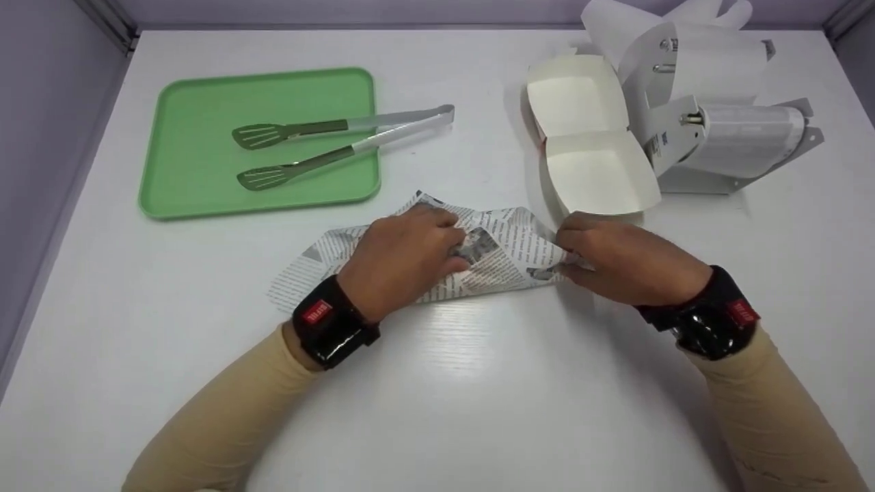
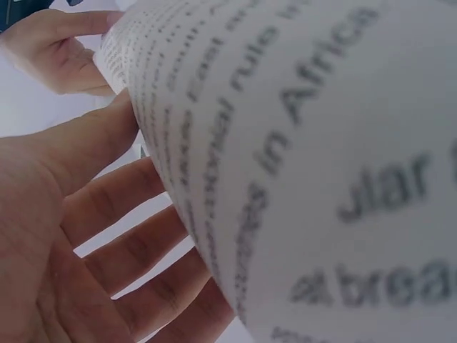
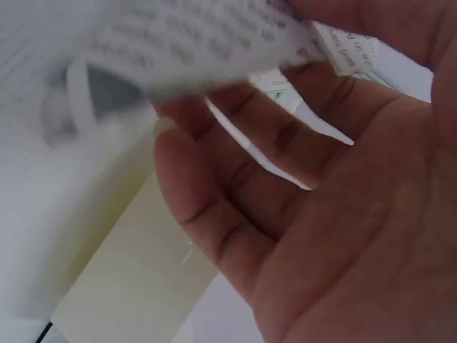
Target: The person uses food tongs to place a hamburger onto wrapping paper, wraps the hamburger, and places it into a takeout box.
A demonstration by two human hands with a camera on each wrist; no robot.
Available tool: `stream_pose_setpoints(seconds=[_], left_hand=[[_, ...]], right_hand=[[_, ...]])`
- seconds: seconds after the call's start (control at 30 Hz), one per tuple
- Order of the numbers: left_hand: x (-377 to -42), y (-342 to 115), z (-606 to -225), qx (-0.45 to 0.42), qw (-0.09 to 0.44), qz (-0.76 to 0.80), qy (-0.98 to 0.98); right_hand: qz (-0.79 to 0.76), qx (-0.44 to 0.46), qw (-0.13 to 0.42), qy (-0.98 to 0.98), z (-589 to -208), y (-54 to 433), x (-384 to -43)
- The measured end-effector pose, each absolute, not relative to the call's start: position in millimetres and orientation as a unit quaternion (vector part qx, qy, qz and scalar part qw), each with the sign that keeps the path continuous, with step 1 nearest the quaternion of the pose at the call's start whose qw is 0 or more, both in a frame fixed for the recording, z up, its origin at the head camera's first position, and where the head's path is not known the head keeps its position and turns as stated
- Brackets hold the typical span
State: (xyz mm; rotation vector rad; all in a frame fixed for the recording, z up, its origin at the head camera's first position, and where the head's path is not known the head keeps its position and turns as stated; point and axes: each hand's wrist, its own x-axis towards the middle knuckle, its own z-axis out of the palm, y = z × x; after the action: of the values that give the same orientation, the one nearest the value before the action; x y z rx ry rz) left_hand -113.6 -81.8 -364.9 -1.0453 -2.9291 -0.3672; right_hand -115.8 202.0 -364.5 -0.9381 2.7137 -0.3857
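Observation:
A newsprint-patterned wrapping paper (image 1: 502, 249) lies folded and crumpled across the table in front of me; anything inside it is hidden. My left hand (image 1: 407, 258) rests on its left part, and in the left wrist view the fairly straight, spread fingers (image 2: 136, 261) touch the paper's edge. At the right end, my right hand (image 1: 625, 260) pinches a gathered corner of the paper between thumb and fingers. The right wrist view shows that end of the paper (image 3: 207, 43) passing under the thumb. Just behind the right hand stands an opened white clamshell box (image 1: 601, 174).
A green tray (image 1: 205, 198) lies at the back left, with metal tongs (image 1: 403, 130) spread over it and past its right edge. At the back right, a metal dispenser (image 1: 683, 137) holds a roll of white film (image 1: 748, 137) close beside the box.

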Motion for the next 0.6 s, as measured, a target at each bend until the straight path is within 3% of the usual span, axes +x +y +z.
stream_pose_setpoints(seconds=[0.6], left_hand=[[-112.0,-83.9,-365.4,-0.322,0.024,-0.127,-0.938]], right_hand=[[-0.133,-0.233,0.155,0.951,-356.3,207.8,-116.4]])
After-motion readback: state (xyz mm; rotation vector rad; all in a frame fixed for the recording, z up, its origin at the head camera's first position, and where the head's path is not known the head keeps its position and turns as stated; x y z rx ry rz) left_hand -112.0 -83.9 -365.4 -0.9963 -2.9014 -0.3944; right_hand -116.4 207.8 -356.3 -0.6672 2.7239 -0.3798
